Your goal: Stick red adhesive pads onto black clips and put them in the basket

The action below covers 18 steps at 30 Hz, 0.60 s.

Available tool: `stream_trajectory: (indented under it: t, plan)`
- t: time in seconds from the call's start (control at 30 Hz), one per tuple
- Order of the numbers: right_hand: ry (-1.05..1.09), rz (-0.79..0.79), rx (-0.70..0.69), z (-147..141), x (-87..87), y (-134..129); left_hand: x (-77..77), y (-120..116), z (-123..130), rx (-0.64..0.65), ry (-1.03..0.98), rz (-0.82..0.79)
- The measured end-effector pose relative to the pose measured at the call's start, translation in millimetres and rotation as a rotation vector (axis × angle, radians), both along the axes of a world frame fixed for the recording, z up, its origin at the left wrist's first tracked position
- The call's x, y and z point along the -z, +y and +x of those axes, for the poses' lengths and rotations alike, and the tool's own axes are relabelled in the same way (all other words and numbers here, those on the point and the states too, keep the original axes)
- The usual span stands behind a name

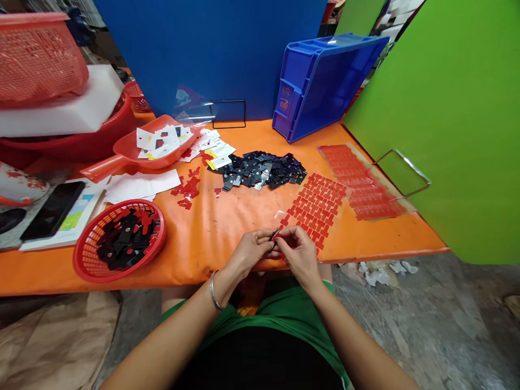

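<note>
My left hand is closed on a small black piece at the table's front edge. My right hand meets it there, its fingers pinched around a small red bit at the black piece. Just beyond lies a sheet of red T-shaped stickers, partly behind my right hand. A pile of flat black pieces sits farther back in the middle. Loose red pieces lie to the left of centre. The red basket at the left holds black pieces with red on them.
A red scoop holds white cards. At the left are a phone, papers and stacked tubs. A blue crate stands behind; another red sheet lies right, beside a green panel with a wire handle.
</note>
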State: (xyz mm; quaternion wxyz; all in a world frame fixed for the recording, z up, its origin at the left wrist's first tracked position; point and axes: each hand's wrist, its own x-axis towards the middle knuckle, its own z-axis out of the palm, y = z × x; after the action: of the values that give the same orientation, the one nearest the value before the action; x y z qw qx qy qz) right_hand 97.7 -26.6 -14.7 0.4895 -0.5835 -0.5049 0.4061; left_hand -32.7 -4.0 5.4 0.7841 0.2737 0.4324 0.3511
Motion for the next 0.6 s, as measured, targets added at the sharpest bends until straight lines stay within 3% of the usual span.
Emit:
stream_trajectory:
  t: [0.6]
  plan:
    - [-0.065,0.026,0.02,-1.2,-1.7,-0.1,-2.8,-0.1,-2.0,0.008,-0.015,0.006]
